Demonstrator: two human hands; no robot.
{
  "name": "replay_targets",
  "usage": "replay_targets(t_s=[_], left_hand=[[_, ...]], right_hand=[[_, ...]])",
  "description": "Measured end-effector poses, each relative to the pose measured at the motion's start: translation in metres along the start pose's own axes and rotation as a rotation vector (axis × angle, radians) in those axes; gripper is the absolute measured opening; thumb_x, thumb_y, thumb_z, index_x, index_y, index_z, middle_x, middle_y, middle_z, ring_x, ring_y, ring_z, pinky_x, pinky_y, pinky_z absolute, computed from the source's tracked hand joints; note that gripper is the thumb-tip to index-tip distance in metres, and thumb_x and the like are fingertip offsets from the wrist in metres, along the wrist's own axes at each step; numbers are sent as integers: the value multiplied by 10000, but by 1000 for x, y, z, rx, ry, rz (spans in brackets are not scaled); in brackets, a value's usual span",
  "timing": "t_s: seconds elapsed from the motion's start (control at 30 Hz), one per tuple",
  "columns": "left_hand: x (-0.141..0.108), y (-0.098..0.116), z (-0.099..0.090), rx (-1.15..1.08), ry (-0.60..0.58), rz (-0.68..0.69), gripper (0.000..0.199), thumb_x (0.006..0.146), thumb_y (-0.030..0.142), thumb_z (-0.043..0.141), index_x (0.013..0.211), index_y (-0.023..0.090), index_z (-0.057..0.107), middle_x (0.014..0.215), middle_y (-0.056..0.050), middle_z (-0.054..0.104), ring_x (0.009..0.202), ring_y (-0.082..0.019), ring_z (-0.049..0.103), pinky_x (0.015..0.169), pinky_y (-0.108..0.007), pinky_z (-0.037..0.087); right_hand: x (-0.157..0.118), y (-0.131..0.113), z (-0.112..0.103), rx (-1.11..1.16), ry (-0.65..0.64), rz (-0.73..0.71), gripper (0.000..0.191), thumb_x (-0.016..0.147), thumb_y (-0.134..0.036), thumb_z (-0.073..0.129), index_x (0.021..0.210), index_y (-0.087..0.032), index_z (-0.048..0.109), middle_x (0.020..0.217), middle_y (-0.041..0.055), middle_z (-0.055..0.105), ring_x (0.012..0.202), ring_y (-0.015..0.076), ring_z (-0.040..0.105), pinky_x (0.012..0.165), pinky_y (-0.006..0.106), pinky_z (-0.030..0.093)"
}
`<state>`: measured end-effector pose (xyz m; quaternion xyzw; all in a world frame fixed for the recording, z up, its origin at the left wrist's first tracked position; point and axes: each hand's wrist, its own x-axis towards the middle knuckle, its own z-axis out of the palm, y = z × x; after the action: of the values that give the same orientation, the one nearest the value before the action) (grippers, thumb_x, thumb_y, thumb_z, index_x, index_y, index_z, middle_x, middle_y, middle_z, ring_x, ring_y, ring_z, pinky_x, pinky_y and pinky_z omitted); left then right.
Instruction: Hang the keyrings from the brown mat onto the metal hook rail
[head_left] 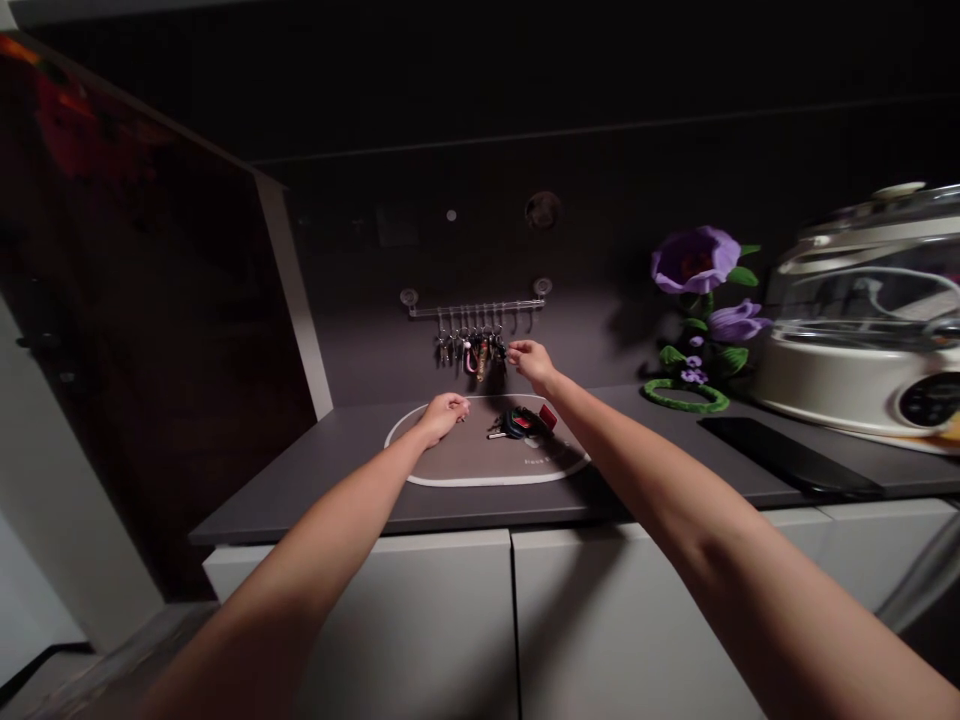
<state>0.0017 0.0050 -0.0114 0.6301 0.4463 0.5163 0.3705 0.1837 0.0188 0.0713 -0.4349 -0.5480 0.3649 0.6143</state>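
Note:
A clear rail (pixel 480 309) with small hooks is fixed to the dark back wall, and several bunches of keys (pixel 472 350) hang from it. My right hand (pixel 531 362) is raised at the right end of the hanging keys, its thumb and fingertips pinched together; what they grip is too small to name. Low over the left part of an oval mat (pixel 450 470), my left hand (pixel 445 415) has its fingers closed on something small that I cannot make out. A dark and red bunch of keys (pixel 519 424) lies on the mat between my hands.
Purple felt flowers (pixel 696 260) with a green ring base stand right of the mat. A black flat object (pixel 787 455) lies near the counter's front edge. A white appliance (pixel 840 375) with a clear cover is at the far right. White cabinets (pixel 420 620) are below the counter.

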Motion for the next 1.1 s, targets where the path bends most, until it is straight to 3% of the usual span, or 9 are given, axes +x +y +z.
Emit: replay_targets(t_s=[0.23, 0.47, 0.77, 1.1], left_hand=[[-1, 18, 3, 189, 13, -88, 58, 655, 102, 600, 616, 135, 572, 506, 27, 539, 488, -73, 477, 558, -208, 383], [-3, 42, 28, 77, 40, -102, 69, 669, 76, 564, 640, 134, 588, 536, 23, 540, 462, -67, 451, 539, -214, 377], [-9, 32, 67, 45, 97, -29, 25, 652, 133, 597, 644, 144, 618, 609, -1, 594, 577, -100, 495, 641, -235, 402], [-5, 16, 64, 288, -68, 43, 230, 668, 356, 639, 675, 128, 672, 630, -36, 629, 586, -124, 508, 628, -261, 382]], right_hand=[[-26, -1, -14, -38, -105, -80, 88, 777, -112, 478, 831, -128, 546, 595, -16, 581, 579, 67, 541, 634, 192, 422], [-40, 26, -28, -243, -71, -222, 144, 804, -219, 479, 851, -131, 583, 613, -7, 599, 601, 84, 542, 650, 203, 419], [-55, 42, -45, -545, -21, -344, 190, 841, -257, 442, 878, -153, 596, 706, 30, 644, 662, 111, 564, 695, 220, 406], [-46, 51, -42, -814, -82, -418, 202, 843, -210, 430, 875, -154, 621, 762, 57, 661, 686, 128, 556, 690, 217, 389]])
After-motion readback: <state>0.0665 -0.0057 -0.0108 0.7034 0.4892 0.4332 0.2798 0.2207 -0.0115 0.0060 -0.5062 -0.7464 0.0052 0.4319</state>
